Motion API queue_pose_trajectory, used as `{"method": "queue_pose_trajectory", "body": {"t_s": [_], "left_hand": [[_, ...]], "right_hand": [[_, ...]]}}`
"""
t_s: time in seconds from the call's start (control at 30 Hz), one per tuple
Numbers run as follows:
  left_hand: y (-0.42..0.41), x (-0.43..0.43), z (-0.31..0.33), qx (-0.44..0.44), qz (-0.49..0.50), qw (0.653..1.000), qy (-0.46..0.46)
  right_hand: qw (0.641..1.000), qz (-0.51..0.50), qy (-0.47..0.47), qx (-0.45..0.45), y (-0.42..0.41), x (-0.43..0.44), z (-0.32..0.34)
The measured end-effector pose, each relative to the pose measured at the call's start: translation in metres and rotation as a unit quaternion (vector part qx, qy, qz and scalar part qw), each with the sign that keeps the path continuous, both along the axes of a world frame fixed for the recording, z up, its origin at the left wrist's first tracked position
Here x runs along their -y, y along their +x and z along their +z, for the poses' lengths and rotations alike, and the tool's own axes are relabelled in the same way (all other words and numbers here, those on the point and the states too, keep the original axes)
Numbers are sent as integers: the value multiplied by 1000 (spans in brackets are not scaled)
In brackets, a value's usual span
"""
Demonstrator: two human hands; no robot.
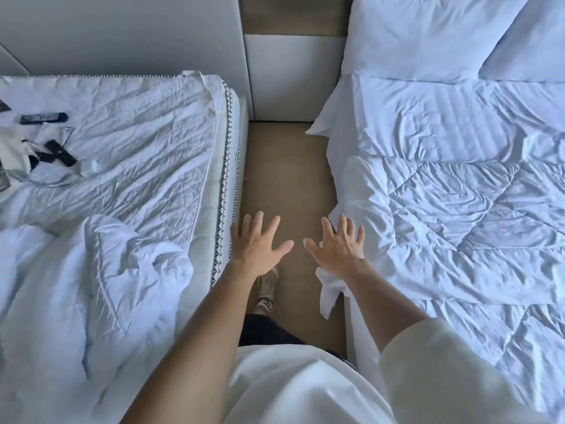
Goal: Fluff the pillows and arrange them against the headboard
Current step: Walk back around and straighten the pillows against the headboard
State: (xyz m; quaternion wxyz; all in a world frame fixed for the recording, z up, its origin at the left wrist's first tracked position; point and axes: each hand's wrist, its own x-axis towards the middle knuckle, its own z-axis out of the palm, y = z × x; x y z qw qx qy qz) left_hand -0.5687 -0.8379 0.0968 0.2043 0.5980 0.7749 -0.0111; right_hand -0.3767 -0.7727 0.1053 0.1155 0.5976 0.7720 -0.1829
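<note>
Both hands hang over the carpeted aisle (284,166) with fingers spread straight, holding nothing. The left hand (258,244) is at the aisle's left edge. The right hand (339,247) is at its right edge, over the hanging rim of a quilted duvet (458,209). Two white pillows (428,35) lie at the head of the bed right of the aisle. Left of the aisle, two black remotes (42,117) lie on a rumpled bed (137,142).

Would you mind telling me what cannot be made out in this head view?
Far pillow: cut off by the right edge of the head view.
Clutter on the left bed: cut off by the left edge, too small to identify.
White cloth: upper part hidden behind the right hand and forearm.
</note>
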Motion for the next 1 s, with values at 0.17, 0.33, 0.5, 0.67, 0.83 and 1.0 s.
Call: {"method": "queue_pose_trajectory", "body": {"t_s": [0.17,0.33,0.5,0.67,0.83,1.0], "left_hand": [[-39,-103,-10,5,-37,999,9],[-73,-207,-3,-16,-90,996,18],[-80,-302,7,-48,-137,989,26],[-64,-394,5,-45,-180,983,15],[-39,-500,5,-50,-208,977,18],[-11,-598,10,-50,-220,974,21]], "right_hand": [[999,-43,-6,6,-31,-88,2],[996,-92,7,0,-56,-173,11],[992,-126,12,1,-58,-245,12],[987,-163,6,5,-40,-320,6],[982,-189,15,-2,-14,-421,4],[979,-205,10,-1,16,-520,9]]}}
